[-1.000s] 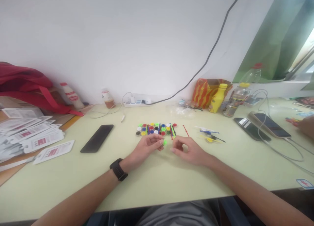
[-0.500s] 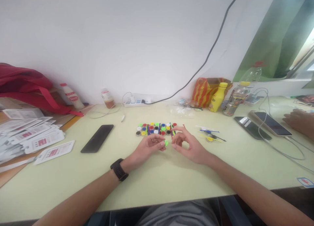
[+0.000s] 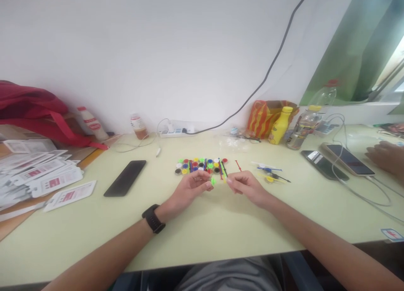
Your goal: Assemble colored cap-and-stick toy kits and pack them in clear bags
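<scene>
My left hand (image 3: 196, 186) is closed, thumb and fingers pinching a small bright green plastic piece (image 3: 213, 181) just above the table. A little to the right, my right hand (image 3: 248, 186) has its thumb and forefinger pressed together on the near end of a thin dark plastic stick (image 3: 224, 171). Beyond both hands lie rows of small round discs (image 3: 195, 165) in red, yellow, blue, green, white and black, with thin coloured sticks between them. One red stick (image 3: 238, 165) rests apart, just past my right hand.
Loose white, blue, yellow and black sticks (image 3: 269, 173) lie to the right. A black phone (image 3: 125, 178) is at left, near white packets (image 3: 50, 177). Two phones with cables (image 3: 350, 160), a yellow bottle (image 3: 280, 125) and another person's hand (image 3: 385, 156) are on the right.
My right hand's fingers, spread apart before, have closed into a pinch at the stick and shifted slightly right. My left hand keeps the green piece and has hardly moved.
</scene>
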The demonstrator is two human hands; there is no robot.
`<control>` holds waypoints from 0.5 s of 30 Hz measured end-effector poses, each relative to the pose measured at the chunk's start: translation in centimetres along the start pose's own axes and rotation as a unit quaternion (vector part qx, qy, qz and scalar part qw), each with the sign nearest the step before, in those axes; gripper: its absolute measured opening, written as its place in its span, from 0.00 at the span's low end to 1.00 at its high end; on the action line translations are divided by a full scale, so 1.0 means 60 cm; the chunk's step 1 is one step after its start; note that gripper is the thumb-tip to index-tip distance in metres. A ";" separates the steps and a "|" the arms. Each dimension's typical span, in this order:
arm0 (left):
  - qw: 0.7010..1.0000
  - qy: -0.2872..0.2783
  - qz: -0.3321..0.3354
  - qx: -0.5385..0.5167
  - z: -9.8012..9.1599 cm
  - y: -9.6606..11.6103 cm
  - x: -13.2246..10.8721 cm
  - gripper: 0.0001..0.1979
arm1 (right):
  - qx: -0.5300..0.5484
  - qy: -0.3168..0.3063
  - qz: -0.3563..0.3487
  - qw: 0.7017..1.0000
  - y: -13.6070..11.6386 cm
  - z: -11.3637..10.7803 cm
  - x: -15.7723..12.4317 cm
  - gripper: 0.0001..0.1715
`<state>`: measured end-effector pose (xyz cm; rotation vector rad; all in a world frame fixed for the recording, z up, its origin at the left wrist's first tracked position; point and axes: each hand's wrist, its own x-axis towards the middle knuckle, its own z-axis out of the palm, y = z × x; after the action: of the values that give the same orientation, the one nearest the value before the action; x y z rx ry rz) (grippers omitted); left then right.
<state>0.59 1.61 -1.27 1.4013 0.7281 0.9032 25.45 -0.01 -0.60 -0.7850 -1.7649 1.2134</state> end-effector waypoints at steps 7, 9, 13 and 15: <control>1.000 -0.017 -0.010 -0.001 0.007 0.005 -0.002 0.15 | 0.070 0.000 0.045 0.997 0.004 0.014 0.000 0.18; 1.000 -0.022 -0.013 0.000 0.010 0.008 -0.003 0.15 | 0.065 -0.018 0.041 0.997 0.002 0.017 -0.001 0.17; 1.000 -0.024 -0.017 -0.001 0.011 0.012 -0.004 0.15 | 0.037 -0.033 0.029 0.998 -0.004 0.015 -0.001 0.17; 1.000 -0.020 -0.017 -0.004 0.011 0.011 -0.004 0.15 | 0.024 -0.033 0.027 0.999 -0.004 0.012 -0.002 0.17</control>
<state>0.98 1.07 -0.58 1.3927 0.7155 0.8479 24.82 -0.49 -0.54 -0.7780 -1.7709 1.3252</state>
